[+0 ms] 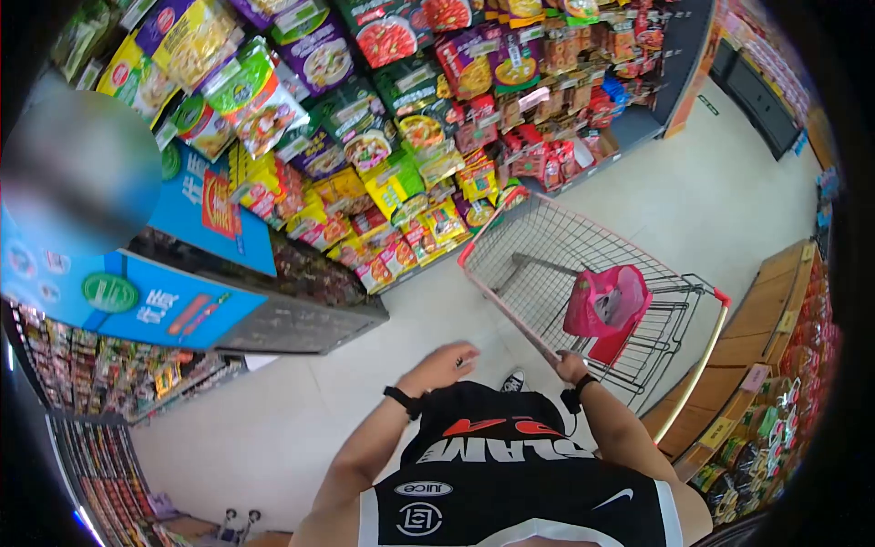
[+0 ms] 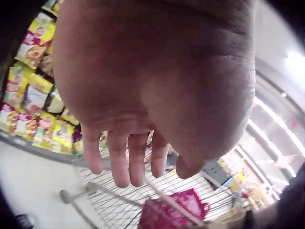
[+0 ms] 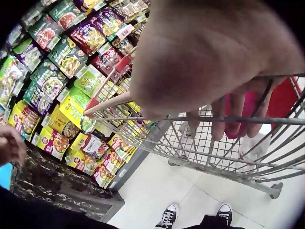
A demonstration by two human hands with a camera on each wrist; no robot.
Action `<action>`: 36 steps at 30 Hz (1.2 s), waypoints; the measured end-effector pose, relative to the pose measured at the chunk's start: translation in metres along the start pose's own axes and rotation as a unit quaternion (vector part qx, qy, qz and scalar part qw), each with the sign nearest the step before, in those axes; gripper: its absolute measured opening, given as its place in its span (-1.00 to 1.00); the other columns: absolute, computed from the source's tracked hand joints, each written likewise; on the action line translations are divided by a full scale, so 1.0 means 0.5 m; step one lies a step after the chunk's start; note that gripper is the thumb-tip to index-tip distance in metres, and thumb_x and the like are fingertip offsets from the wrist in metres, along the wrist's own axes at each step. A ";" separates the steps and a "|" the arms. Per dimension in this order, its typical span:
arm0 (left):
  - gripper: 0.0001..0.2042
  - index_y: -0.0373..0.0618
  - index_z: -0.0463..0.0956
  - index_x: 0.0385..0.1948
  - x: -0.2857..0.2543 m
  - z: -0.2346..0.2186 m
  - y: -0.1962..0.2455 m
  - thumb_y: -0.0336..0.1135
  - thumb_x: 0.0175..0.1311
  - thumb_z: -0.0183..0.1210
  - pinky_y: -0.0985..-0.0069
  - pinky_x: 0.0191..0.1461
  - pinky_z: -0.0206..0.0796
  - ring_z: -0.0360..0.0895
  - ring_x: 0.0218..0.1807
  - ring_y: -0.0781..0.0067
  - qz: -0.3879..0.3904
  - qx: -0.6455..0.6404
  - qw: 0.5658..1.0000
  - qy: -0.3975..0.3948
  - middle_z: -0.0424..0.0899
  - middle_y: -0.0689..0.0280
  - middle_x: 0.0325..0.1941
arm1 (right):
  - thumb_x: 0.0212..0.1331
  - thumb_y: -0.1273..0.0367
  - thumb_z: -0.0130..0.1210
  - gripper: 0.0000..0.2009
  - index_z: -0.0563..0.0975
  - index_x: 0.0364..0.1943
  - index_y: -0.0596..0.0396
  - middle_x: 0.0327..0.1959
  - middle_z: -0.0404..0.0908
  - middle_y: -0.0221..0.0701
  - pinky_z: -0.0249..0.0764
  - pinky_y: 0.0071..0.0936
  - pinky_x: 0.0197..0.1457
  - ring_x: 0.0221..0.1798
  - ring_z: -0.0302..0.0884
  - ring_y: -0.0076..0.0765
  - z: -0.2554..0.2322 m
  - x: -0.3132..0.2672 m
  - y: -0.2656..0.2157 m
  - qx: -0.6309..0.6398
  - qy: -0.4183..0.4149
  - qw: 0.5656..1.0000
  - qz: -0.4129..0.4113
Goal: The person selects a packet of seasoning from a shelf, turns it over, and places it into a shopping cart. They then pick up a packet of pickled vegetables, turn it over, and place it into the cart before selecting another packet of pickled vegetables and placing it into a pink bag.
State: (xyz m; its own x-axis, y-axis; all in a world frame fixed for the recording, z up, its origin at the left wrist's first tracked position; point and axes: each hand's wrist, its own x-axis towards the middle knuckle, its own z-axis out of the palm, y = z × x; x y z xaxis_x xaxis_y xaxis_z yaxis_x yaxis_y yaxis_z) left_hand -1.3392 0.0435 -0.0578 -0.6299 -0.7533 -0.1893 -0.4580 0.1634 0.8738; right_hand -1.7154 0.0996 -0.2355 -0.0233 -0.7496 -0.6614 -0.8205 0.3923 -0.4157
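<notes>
My right hand (image 1: 571,366) grips the side rail of a wire shopping cart (image 1: 509,313). The right wrist view shows its fingers (image 3: 218,121) hanging over that rail, inside the basket. A pink bag (image 1: 586,308) with a white lining sits in the cart near the handle end. My left hand (image 1: 444,366) is held in front of my body, holding nothing. In the left wrist view its fingers (image 2: 117,160) are loosely extended, with the cart beyond them.
Shelves of colourful food packets (image 1: 392,187) run along the far side. A blue-sided display unit (image 1: 173,305) stands at the left, with a dark patterned base. Wooden shelving (image 1: 775,296) lines the right, close to the cart's handle (image 1: 697,378). Pale floor tiles (image 1: 337,401) lie between.
</notes>
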 end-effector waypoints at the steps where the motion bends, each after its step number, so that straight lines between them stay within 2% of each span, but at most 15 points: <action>1: -0.70 -0.21 0.53 0.03 -0.003 -0.038 0.054 -0.37 0.30 0.24 0.38 0.07 0.45 0.62 -0.06 0.30 0.033 0.004 0.999 0.006 0.65 0.15 -0.13 | 0.29 -0.16 -0.02 -0.36 0.53 0.24 0.01 0.10 0.64 -0.03 0.37 -0.10 0.36 0.23 0.53 0.14 -0.001 -0.002 0.004 0.015 0.005 1.000 0.005; 4: -0.62 -0.21 0.54 0.02 -0.068 -0.191 0.329 -0.12 0.32 0.23 0.36 0.05 0.37 0.54 -0.11 0.32 0.122 -0.015 0.985 0.122 0.60 0.21 -0.13 | 0.28 -0.17 -0.01 -0.35 0.53 0.24 0.01 0.08 0.66 -0.04 0.39 -0.12 0.33 0.21 0.55 0.14 0.026 0.043 0.052 0.009 0.005 1.000 0.005; 7: -0.45 -0.18 0.56 0.00 -0.188 -0.256 0.502 0.17 0.27 0.19 0.33 -0.09 0.26 0.40 -0.26 0.35 0.248 -0.122 0.942 0.192 0.53 0.25 -0.22 | 0.27 -0.12 0.03 -0.38 0.57 0.15 0.12 0.01 0.65 0.09 0.44 -0.10 0.25 0.14 0.59 0.17 0.008 0.009 0.025 0.027 0.049 0.998 0.008; 8: -0.40 -0.15 0.55 0.01 -0.225 -0.251 0.543 0.26 0.26 0.18 0.31 -0.15 0.23 0.36 -0.31 0.37 0.291 -0.174 0.923 0.181 0.52 0.25 -0.26 | 0.26 -0.11 0.04 -0.38 0.59 0.11 0.16 -0.03 0.65 0.15 0.47 -0.08 0.21 0.11 0.61 0.19 0.002 -0.005 0.016 0.030 0.069 0.997 0.009; 10: -0.26 -0.23 0.57 -0.07 -0.261 -0.224 0.625 0.44 0.30 -0.02 0.30 -0.28 0.27 0.40 -0.40 0.30 0.417 -0.198 0.876 0.142 0.55 0.19 -0.33 | 0.27 -0.08 0.04 -0.37 0.56 0.14 0.20 -0.01 0.64 0.15 0.46 -0.09 0.22 0.15 0.58 0.20 0.009 0.016 0.043 0.030 0.054 0.998 -0.009; 13: -0.38 -0.12 0.65 -0.09 -0.255 -0.239 0.722 0.34 0.29 0.09 0.16 -0.23 0.33 0.57 -0.32 0.11 0.532 -0.231 0.811 -0.082 0.66 0.06 -0.18 | 0.28 -0.06 0.06 -0.38 0.53 0.15 0.24 0.02 0.64 0.12 0.47 -0.08 0.22 0.13 0.58 0.21 0.018 0.037 0.053 -0.005 0.051 0.999 -0.013; 15: -0.51 0.12 0.65 -0.05 -0.255 -0.237 0.745 0.29 0.29 0.13 0.07 -0.25 0.32 0.55 -0.35 0.08 0.530 -0.228 0.798 -0.173 0.66 -0.01 -0.13 | 0.28 -0.05 0.05 -0.39 0.54 0.12 0.24 0.00 0.64 0.14 0.47 -0.05 0.21 0.11 0.59 0.23 0.016 0.037 0.050 0.004 0.061 0.998 -0.031; 16: -0.50 0.11 0.64 -0.03 -0.245 -0.233 0.753 0.30 0.29 0.13 0.08 -0.24 0.31 0.54 -0.34 0.08 0.525 -0.229 0.790 -0.219 0.64 0.00 -0.13 | 0.29 -0.05 0.05 -0.40 0.55 0.11 0.24 -0.01 0.64 0.14 0.47 -0.04 0.20 0.10 0.59 0.24 0.019 0.035 0.057 0.012 0.067 0.997 -0.037; 17: -0.49 0.10 0.62 -0.01 -0.239 -0.228 0.754 0.30 0.29 0.13 0.10 -0.24 0.31 0.53 -0.34 0.09 0.520 -0.227 0.789 -0.236 0.63 0.00 -0.13 | 0.30 0.01 0.08 -0.44 0.58 0.04 0.32 -0.12 0.65 0.21 0.46 -0.04 0.16 0.09 0.60 0.24 0.030 0.039 0.066 0.011 0.104 0.993 -0.059; 20: -0.45 0.06 0.57 0.05 -0.225 -0.217 0.755 0.31 0.28 0.13 0.13 -0.22 0.30 0.51 -0.32 0.11 0.518 -0.231 0.775 -0.280 0.59 0.02 -0.14 | 0.29 -0.06 0.06 -0.44 0.57 0.03 0.21 -0.06 0.64 0.17 0.48 -0.01 0.18 0.09 0.59 0.24 0.024 0.022 0.055 -0.007 0.092 0.995 -0.021; 25: -0.37 0.01 0.49 0.15 -0.201 -0.233 0.747 0.33 0.27 0.12 0.20 -0.20 0.29 0.46 -0.29 0.14 0.524 -0.227 0.761 -0.309 0.53 0.06 -0.15 | 0.29 -0.11 0.05 -0.41 0.59 -0.05 0.22 -0.06 0.65 0.15 0.48 0.00 0.14 0.09 0.60 0.21 0.013 -0.004 0.026 -0.021 0.086 0.996 0.009; 28: -0.32 -0.03 0.44 0.20 -0.191 -0.248 0.735 0.35 0.26 0.11 0.24 -0.18 0.28 0.44 -0.28 0.16 0.524 -0.221 0.761 -0.311 0.50 0.08 -0.16 | 0.31 -0.12 0.02 -0.42 0.60 -0.05 0.21 -0.03 0.64 0.13 0.47 -0.01 0.17 0.10 0.59 0.22 0.005 -0.013 0.016 -0.008 0.048 0.998 0.046; 32: -0.25 -0.07 0.37 0.28 -0.179 -0.282 0.711 0.36 0.25 0.11 0.29 -0.17 0.27 0.41 -0.25 0.19 0.520 -0.214 0.778 -0.281 0.45 0.11 -0.17 | 0.34 -0.11 -0.04 -0.39 0.60 -0.02 0.24 0.01 0.63 0.15 0.46 0.01 0.19 0.13 0.58 0.23 0.008 -0.023 0.005 -0.035 0.061 0.997 0.043; 34: -0.21 -0.10 0.33 0.32 -0.179 -0.311 0.682 0.37 0.25 0.11 0.31 -0.16 0.27 0.39 -0.24 0.20 0.510 -0.189 0.811 -0.218 0.42 0.12 -0.18 | 0.35 -0.10 -0.07 -0.38 0.59 0.01 0.25 0.03 0.62 0.16 0.45 0.02 0.20 0.14 0.57 0.24 0.005 -0.028 -0.003 -0.048 0.048 0.997 0.037; 36: -0.17 -0.12 0.30 0.36 -0.179 -0.344 0.636 0.38 0.24 0.10 0.34 -0.15 0.26 0.38 -0.23 0.21 0.470 -0.128 0.866 -0.108 0.40 0.14 -0.19 | 0.35 -0.10 -0.09 -0.38 0.59 0.05 0.23 0.04 0.61 0.16 0.44 0.02 0.22 0.16 0.55 0.26 0.071 0.054 0.086 -0.102 0.060 0.992 0.040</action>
State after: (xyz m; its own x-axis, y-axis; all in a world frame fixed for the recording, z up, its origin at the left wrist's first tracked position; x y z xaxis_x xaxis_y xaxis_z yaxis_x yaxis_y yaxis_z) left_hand -1.3205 0.0534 0.3141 -0.7642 -0.2222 0.6055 0.4586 0.4730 0.7523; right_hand -1.7308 0.1152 -0.2933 -0.1509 -0.7827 -0.6038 -0.9117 0.3463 -0.2211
